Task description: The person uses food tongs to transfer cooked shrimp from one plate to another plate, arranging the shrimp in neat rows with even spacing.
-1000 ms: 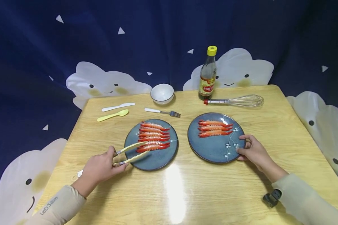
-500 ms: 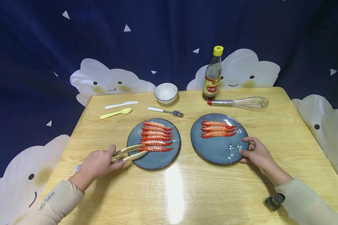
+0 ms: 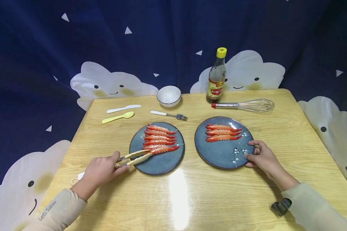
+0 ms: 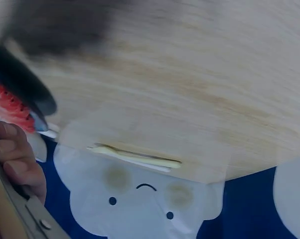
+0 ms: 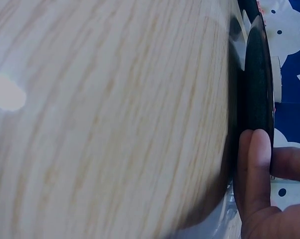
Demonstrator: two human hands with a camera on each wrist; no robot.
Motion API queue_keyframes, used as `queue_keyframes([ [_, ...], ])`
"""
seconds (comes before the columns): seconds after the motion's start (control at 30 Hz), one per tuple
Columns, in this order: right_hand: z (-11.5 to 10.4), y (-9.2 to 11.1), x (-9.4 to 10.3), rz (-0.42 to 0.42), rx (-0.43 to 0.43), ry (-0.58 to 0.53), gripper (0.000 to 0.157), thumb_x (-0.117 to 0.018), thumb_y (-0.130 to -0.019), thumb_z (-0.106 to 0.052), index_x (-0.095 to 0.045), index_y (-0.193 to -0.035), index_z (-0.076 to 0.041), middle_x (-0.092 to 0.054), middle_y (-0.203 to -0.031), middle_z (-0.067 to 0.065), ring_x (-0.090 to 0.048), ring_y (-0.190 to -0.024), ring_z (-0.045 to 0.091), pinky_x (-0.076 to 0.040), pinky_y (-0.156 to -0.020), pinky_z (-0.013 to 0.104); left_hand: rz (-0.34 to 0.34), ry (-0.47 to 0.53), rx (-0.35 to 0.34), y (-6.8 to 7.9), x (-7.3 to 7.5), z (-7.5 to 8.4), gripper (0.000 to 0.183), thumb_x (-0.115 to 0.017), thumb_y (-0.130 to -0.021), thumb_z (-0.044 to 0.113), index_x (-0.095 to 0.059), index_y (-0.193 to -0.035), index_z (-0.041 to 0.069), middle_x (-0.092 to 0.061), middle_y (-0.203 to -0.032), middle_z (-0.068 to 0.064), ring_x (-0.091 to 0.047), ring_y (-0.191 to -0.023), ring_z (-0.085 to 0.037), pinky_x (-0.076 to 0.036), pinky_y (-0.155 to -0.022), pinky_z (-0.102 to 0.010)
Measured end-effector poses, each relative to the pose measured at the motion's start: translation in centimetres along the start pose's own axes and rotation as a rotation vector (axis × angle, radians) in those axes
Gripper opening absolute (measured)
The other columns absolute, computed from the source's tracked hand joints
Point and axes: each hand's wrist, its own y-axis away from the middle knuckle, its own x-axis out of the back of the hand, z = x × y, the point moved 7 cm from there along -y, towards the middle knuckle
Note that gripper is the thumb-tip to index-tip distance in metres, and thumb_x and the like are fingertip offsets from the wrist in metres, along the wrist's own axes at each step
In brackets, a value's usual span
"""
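My left hand (image 3: 100, 170) grips a pair of tongs (image 3: 141, 158) with cream-coloured scalloped tips. These tips are at the left end of the front shrimp (image 3: 165, 149), which lies at a slant. Several other red shrimp (image 3: 159, 136) lie in a stack of rows behind it on the left blue plate (image 3: 159, 167). On the right, my right hand (image 3: 261, 157) pinches the rim of a second blue plate (image 3: 215, 157), thumb on top and fingers beneath. Three shrimp (image 3: 223, 132) rest on that plate's far half. The left wrist view shows only some curled fingers (image 4: 20, 162) by the tongs' metal arm.
Behind the plates lie a white knife (image 3: 123, 109), a yellow spoon (image 3: 118, 117), a fork (image 3: 169, 115) and a whisk (image 3: 245, 105). A white bowl (image 3: 169, 96) and a yellow-capped bottle (image 3: 216, 77) stand at the table's back edge.
The tongs' tips have come closer together at the front shrimp. That shrimp has turned askew, its right end shifted back and slightly right. My right hand stays at the plate rim.
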Motion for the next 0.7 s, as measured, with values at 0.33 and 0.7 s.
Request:
queue_keyframes([
  [0.33, 2.2, -1.4, 0.6, 0.021, 0.046, 0.003, 0.060, -0.064, -0.074, -0.003, -0.029, -0.121, -0.003, -0.036, -0.078, 0.014, -0.056, -0.060, 0.017, -0.049, -0.057, 0.037, 0.115, 0.059, 0.021, -2.4, 1.9, 1.3, 0.044, -0.064, -0.069, 0.050, -0.039, -0.073, 0.014, -0.026, -0.044, 0.010, -0.026, -0.034, -0.011, -0.021, -0.034, -0.028],
  [0.7, 1.9, -1.3, 0.4, 0.033, 0.043, -0.018, 0.062, -0.065, -0.071, -0.003, -0.030, -0.122, -0.004, -0.037, -0.077, 0.013, -0.056, -0.059, 0.017, -0.048, -0.056, 0.038, 0.150, 0.138, -0.032, -7.8, 2.8, 5.8, 0.048, -0.058, -0.071, 0.057, -0.041, -0.077, 0.013, -0.031, -0.044, 0.009, -0.033, -0.035, -0.013, -0.028, -0.037, -0.031],
])
